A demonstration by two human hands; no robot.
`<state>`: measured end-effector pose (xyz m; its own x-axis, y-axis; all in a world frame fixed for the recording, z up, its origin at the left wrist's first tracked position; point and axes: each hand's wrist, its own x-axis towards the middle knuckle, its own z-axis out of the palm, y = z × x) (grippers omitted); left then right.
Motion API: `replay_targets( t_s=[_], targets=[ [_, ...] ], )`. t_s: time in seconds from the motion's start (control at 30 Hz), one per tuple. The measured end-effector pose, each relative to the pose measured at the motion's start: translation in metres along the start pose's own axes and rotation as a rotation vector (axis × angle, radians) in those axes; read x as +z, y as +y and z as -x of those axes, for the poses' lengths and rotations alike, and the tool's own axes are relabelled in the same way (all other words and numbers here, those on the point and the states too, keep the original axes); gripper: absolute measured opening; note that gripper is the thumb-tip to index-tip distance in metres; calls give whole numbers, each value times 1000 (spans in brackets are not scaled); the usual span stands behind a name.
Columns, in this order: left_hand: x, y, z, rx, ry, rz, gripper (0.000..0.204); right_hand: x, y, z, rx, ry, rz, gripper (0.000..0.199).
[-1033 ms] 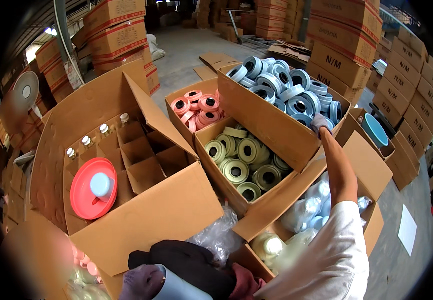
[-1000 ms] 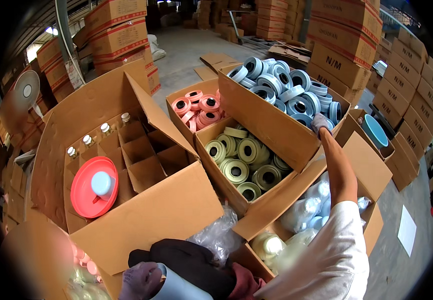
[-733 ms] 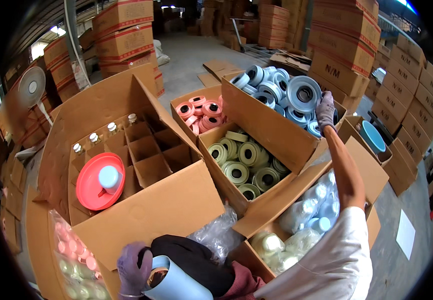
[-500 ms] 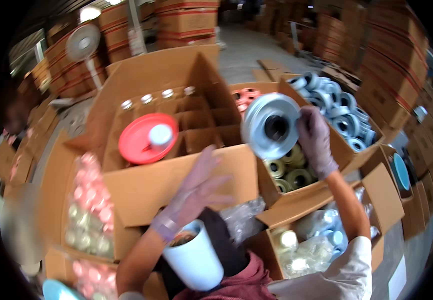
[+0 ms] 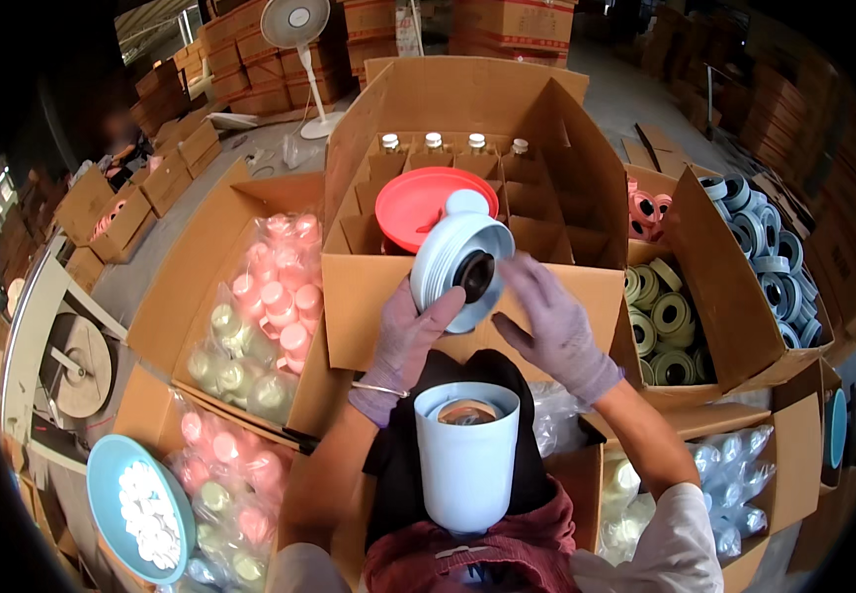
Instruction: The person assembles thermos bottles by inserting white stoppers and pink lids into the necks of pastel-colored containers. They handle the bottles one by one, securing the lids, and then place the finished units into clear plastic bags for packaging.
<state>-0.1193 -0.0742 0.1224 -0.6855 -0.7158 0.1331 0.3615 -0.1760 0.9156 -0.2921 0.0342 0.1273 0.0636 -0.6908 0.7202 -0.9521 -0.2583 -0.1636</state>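
Note:
My left hand [image 5: 403, 336], in a thin pale-purple glove, grips a light-blue round ringed plastic part [image 5: 443, 259] with a black centre [image 5: 474, 275]. The part is tilted, its black centre facing right. Close by its right edge is my right hand [image 5: 558, 331], gloved too, fingers spread and holding nothing; whether a fingertip touches the rim I cannot tell. Between my thighs a light-blue cylindrical container [image 5: 467, 465] stands upright, with a shiny coppery round surface inside its mouth. Behind the ringed part, a red dish [image 5: 413, 203] rests on the divided carton, partly hidden, beside a pale-blue cup-like piece [image 5: 466, 203].
Ahead stands a divided carton [image 5: 472, 306] with several silver-topped bottles at its back. Bagged pink cups [image 5: 280, 287] fill a left box; a blue basin [image 5: 102, 494] holds small white pieces. Boxes at right hold green rings [image 5: 670, 311], blue rings [image 5: 774, 267] and bagged blue pieces [image 5: 729, 484].
The light-blue ringed part has passed from my right hand to my left and come to the middle. My right hand has let go. The view has shifted, and the container stands more upright.

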Motion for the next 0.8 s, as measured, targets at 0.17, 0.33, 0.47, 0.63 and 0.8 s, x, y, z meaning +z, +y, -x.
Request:
replay_targets(
  t_s=[0.17, 0.33, 0.47, 0.63, 0.8],
  targets=[
    [-7, -13, 14, -53, -130, 25, 59, 26, 2, -12, -101, -102, -38, 55],
    [-1, -25, -1, 778, -267, -832, 67, 58, 38, 41, 851, -336, -1436, 36],
    [-48, -33, 4, 563, -464, -726, 65, 51, 51, 63, 1025, -595, -1509, 31],
    [-89, -61, 34, 173, -570, -525, 61, 47, 29, 91, 1051, -150, -1155, 36],
    [-82, -65, 28, 264, -720, -556, 62, 53, -14, 83, 562, -266, -859, 36]
  ],
)
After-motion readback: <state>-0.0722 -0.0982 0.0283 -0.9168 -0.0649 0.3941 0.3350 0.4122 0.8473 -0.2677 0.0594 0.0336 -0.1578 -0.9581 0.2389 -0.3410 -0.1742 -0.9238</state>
